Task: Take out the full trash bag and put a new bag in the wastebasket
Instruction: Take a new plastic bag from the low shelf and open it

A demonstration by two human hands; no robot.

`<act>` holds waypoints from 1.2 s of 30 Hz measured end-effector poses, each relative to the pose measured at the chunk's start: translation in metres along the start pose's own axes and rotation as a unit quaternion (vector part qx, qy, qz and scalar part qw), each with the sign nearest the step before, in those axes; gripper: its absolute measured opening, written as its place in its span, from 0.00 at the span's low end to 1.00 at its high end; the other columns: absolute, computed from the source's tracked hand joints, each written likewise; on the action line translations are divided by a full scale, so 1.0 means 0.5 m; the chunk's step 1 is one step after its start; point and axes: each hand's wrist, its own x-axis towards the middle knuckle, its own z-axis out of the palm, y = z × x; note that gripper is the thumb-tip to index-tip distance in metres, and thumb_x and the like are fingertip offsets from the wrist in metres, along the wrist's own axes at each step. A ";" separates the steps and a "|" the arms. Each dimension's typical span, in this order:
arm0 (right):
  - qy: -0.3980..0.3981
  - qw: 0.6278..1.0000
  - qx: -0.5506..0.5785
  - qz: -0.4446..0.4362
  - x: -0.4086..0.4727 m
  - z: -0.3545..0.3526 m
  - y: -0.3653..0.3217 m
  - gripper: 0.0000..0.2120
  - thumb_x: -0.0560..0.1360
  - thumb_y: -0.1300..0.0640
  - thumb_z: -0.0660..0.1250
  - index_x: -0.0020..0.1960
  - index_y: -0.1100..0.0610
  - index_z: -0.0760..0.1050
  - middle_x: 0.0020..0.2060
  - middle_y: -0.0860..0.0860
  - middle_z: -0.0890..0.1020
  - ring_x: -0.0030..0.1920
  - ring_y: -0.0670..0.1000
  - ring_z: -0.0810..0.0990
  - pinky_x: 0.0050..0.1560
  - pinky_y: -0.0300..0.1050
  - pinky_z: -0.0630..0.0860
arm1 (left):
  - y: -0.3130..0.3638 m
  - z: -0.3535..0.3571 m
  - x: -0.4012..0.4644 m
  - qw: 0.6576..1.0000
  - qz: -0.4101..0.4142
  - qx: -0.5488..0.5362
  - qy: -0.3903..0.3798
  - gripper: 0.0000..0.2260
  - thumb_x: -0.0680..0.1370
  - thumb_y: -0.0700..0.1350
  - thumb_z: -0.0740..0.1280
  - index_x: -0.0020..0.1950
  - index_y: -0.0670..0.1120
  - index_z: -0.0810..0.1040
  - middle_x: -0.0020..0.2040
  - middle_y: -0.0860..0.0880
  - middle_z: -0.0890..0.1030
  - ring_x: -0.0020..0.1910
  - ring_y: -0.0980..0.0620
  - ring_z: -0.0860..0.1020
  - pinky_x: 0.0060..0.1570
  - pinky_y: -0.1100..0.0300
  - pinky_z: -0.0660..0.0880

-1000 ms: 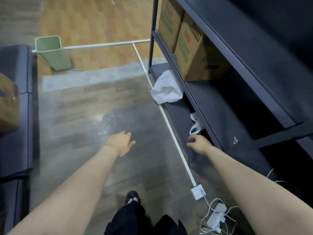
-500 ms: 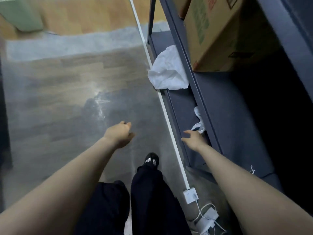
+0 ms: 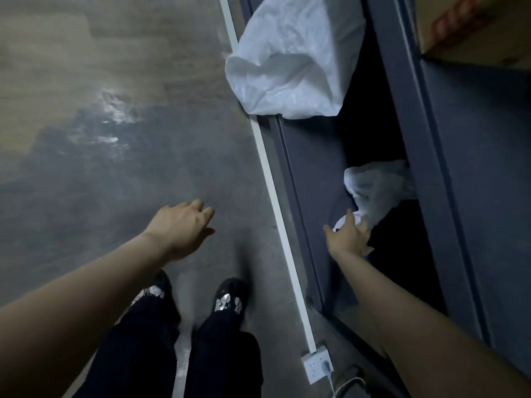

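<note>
Thin, crumpled white plastic bag (image 3: 376, 188) lying near front edge of bottom shelf (image 3: 313, 168); likely light, limp, slippery, best pinched by a bunched fold. Right hand (image 3: 349, 237) reaching in, fingers spread, tips touching bag, nothing pinched yet. Left hand (image 3: 181, 225) relaxed, spread, over floor (image 3: 115, 182).

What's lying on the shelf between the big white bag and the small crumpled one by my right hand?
Nothing: in the head view only bare dark shelf separates the big white bag from the small crumpled bag.
</note>
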 end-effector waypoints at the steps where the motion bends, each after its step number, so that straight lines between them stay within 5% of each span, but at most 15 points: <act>1: 0.035 0.999 0.006 0.013 0.030 0.016 -0.001 0.34 0.75 0.48 0.66 0.75 0.50 0.55 0.76 0.55 0.50 0.75 0.57 0.51 0.70 0.65 0.54 | -0.007 0.025 0.030 1.000 0.006 0.004 0.001 0.17 0.81 0.55 0.54 0.66 0.47 0.66 0.61 0.47 0.71 0.59 0.46 0.74 0.52 0.54 0.72; 5: 0.216 0.971 0.083 0.069 0.161 0.071 -0.005 0.35 0.72 0.46 0.67 0.74 0.52 0.57 0.73 0.59 0.59 0.72 0.61 0.60 0.70 0.62 0.56 | -0.041 0.120 0.150 0.998 0.051 0.035 0.011 0.16 0.82 0.54 0.53 0.66 0.48 0.67 0.61 0.48 0.71 0.58 0.48 0.74 0.55 0.56 0.72; 10: 0.353 0.920 0.144 0.094 0.308 0.104 0.010 0.54 0.60 0.30 0.67 0.77 0.54 0.51 0.75 0.58 0.57 0.74 0.60 0.58 0.71 0.57 0.59 | -0.082 0.216 0.281 0.994 0.080 0.049 0.052 0.15 0.81 0.51 0.55 0.63 0.46 0.72 0.58 0.46 0.74 0.56 0.45 0.76 0.54 0.54 0.72; 13: 0.312 0.922 0.215 0.072 0.380 0.123 0.036 0.54 0.61 0.32 0.67 0.78 0.52 0.47 0.76 0.55 0.54 0.76 0.57 0.54 0.75 0.52 0.54 | -0.100 0.249 0.336 0.993 0.076 0.025 0.088 0.13 0.79 0.49 0.61 0.59 0.43 0.76 0.55 0.43 0.77 0.51 0.41 0.79 0.48 0.51 0.75; 17: 0.255 0.942 0.205 0.071 0.407 0.136 0.049 0.30 0.77 0.47 0.52 0.75 0.59 0.55 0.73 0.56 0.63 0.72 0.56 0.63 0.68 0.45 0.60 | -0.105 0.259 0.363 0.993 0.073 0.046 0.080 0.14 0.80 0.50 0.59 0.61 0.45 0.74 0.57 0.44 0.75 0.54 0.43 0.78 0.48 0.53 0.74; 20: 0.286 0.935 0.178 0.107 0.372 0.130 0.040 0.19 0.78 0.61 0.57 0.69 0.63 0.67 0.65 0.63 0.71 0.65 0.62 0.71 0.61 0.50 0.68 | -0.110 0.241 0.353 0.991 0.076 0.031 0.101 0.14 0.79 0.49 0.62 0.59 0.43 0.76 0.54 0.42 0.77 0.51 0.41 0.79 0.47 0.50 0.75; 26: 0.257 0.941 0.190 0.106 0.260 0.086 0.014 0.17 0.74 0.64 0.60 0.60 0.55 0.78 0.56 0.61 0.80 0.58 0.64 0.77 0.54 0.50 0.74 | -0.102 0.174 0.268 0.993 0.075 0.019 0.093 0.15 0.81 0.49 0.57 0.63 0.43 0.73 0.58 0.44 0.75 0.54 0.43 0.77 0.50 0.51 0.74; 36: 0.176 0.972 0.151 -0.042 0.013 -0.005 -0.071 0.20 0.73 0.67 0.60 0.59 0.52 0.79 0.53 0.60 0.82 0.54 0.64 0.78 0.51 0.50 0.75 | -0.085 0.050 0.058 0.997 0.039 0.037 0.063 0.15 0.82 0.51 0.53 0.65 0.46 0.69 0.60 0.47 0.72 0.55 0.47 0.76 0.51 0.56 0.72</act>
